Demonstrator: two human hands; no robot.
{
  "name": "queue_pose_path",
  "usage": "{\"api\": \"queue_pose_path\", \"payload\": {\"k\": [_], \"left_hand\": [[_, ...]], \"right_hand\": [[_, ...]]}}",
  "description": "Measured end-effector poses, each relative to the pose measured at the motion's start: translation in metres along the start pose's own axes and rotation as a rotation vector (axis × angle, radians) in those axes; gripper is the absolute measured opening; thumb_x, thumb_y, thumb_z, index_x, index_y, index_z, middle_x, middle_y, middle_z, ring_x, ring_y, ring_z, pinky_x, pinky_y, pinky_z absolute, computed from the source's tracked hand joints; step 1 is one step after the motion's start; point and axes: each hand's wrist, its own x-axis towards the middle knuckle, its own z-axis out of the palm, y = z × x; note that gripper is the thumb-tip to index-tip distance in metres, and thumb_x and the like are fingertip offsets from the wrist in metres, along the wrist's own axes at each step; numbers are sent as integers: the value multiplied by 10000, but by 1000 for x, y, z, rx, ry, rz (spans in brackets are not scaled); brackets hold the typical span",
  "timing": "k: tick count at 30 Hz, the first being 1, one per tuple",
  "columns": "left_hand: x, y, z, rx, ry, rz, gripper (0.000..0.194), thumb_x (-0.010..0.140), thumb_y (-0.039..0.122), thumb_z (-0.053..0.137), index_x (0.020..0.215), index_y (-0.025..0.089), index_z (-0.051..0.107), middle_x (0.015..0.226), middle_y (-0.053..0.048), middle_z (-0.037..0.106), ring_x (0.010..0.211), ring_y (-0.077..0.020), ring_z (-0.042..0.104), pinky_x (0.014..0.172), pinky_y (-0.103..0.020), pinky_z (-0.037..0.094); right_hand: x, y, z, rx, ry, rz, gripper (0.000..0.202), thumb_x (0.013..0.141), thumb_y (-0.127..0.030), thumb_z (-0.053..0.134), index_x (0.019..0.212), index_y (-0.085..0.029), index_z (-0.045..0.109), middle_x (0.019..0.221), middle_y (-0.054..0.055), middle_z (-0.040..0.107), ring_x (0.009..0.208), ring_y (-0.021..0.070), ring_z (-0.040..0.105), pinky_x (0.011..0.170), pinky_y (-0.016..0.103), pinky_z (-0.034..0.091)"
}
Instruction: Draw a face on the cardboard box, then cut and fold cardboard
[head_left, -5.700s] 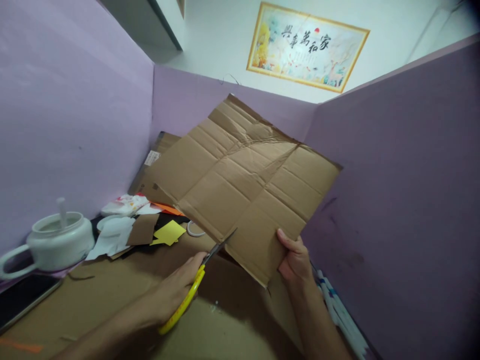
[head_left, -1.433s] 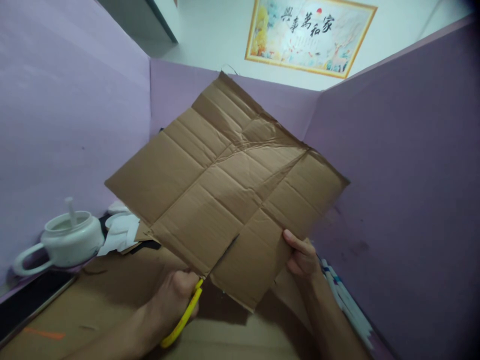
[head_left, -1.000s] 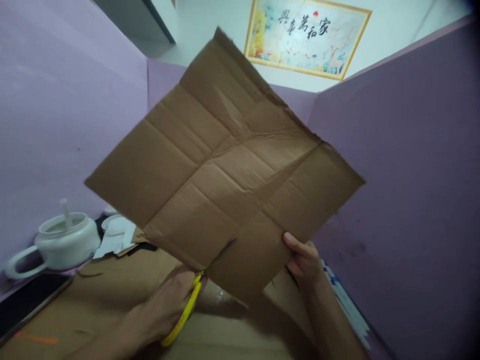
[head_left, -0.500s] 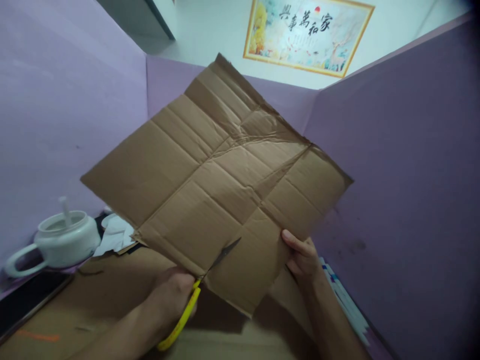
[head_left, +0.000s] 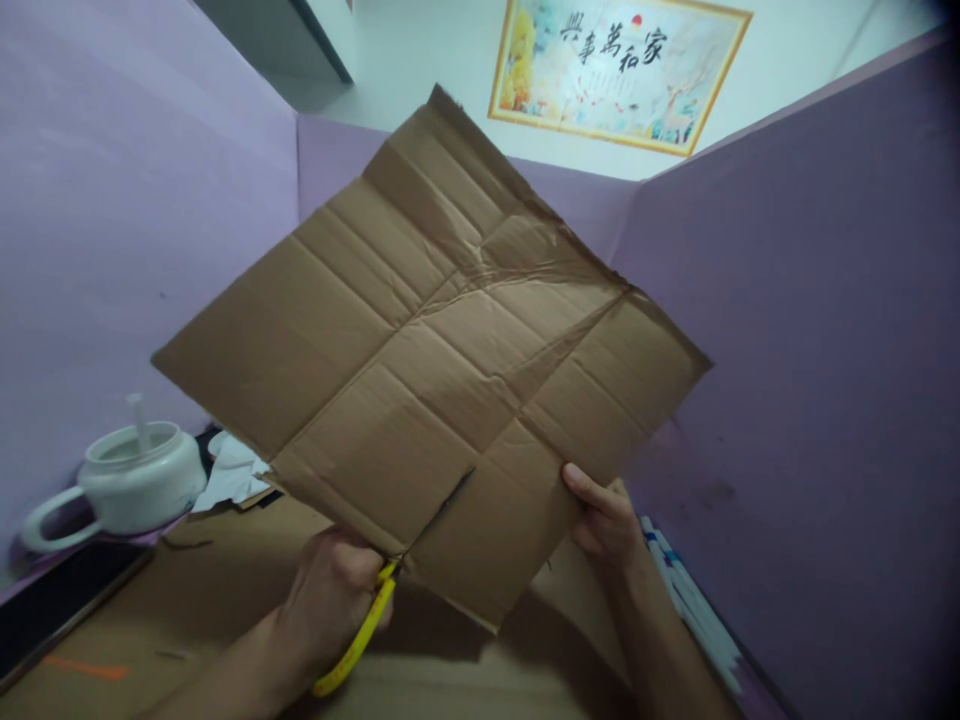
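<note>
A creased sheet of brown cardboard (head_left: 360, 350) is held up in front of me, tilted like a diamond. My left hand (head_left: 341, 580) grips yellow-handled scissors (head_left: 356, 645) at the sheet's lower left edge. Their blades run into the cardboard along a cut, and only a thin dark sliver of blade shows there. On the lower right edge, my right hand (head_left: 604, 515) pinches the cardboard, thumb on the near face and fingers behind it. The left fingers inside the scissor handles are mostly hidden.
At left stand a white handled pot (head_left: 142, 480) with a stick in it, crumpled white paper (head_left: 232, 470) and a dark phone-like slab (head_left: 67, 610). White pens (head_left: 694, 605) lie along the right wall. Purple partitions (head_left: 787, 350) enclose the cardboard-covered table (head_left: 247, 560).
The scissor blades have closed: the blade that stood out over the cardboard now lies mostly within the cut. The sheet has shifted very slightly; both hands keep their hold.
</note>
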Motion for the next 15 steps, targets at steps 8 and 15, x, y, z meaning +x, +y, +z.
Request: {"api": "queue_pose_path", "payload": {"k": [8,15], "left_hand": [[-5,0,3,-44,-17,-33,213,591,109,412,424,168,530,417,-52,552,374,-149,537,407,-226,322],[-10,-11,10,-170,-93,-80,224,625,120,431,430,165,531,401,-40,546,354,-125,519,391,-204,309]], "right_hand": [[-1,-1,3,-30,-30,-27,635,477,-301,851,1083,-223,677,830,55,766,958,341,684,930,493,504],[-2,2,4,-18,-24,-51,652,481,-290,853,1103,-233,666,882,57,764,895,326,703,932,496,503]]}}
